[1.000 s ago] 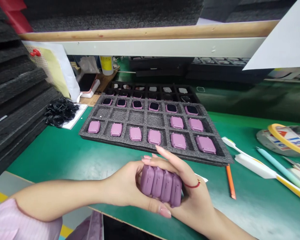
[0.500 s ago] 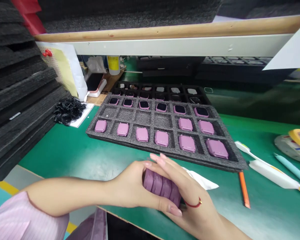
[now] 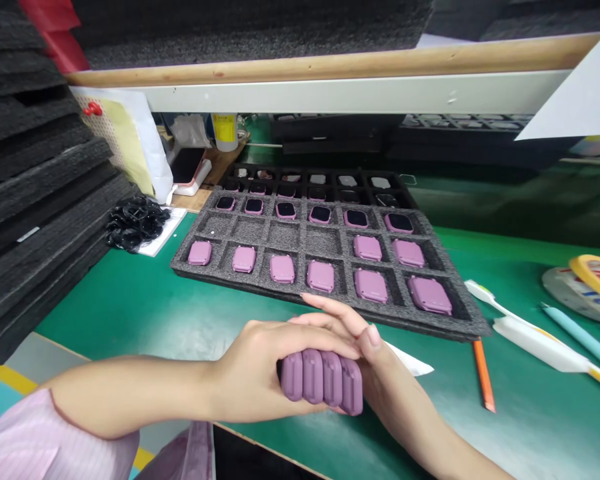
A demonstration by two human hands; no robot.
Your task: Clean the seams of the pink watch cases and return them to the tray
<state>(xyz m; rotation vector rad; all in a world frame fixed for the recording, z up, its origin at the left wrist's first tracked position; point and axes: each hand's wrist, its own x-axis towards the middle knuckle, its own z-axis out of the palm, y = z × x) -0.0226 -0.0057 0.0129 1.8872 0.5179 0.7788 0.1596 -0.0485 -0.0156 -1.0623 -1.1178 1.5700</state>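
Both my hands close around a stack of several purple watch cases (image 3: 323, 378), held on edge just above the green table's near edge. My left hand (image 3: 260, 370) wraps the stack from the left, thumb over the top. My right hand (image 3: 375, 363) cups it from the right and behind. Just beyond lies a dark foam tray (image 3: 325, 240); its front row holds purple cases face down, its back row holds cases with dark screens up, and part of the middle row has bare pockets.
A black plastic tray (image 3: 310, 180) with parts sits behind the foam tray. Stacked foam sheets (image 3: 35, 193) fill the left. Black rings (image 3: 133, 223) lie on white paper. An orange pencil (image 3: 481, 377), white and teal tools (image 3: 540, 333) and a tape roll (image 3: 593, 280) are at right.
My hands turned the stack, so its edges now face me more openly, and my right hand slid further behind it. The view shifted slightly.
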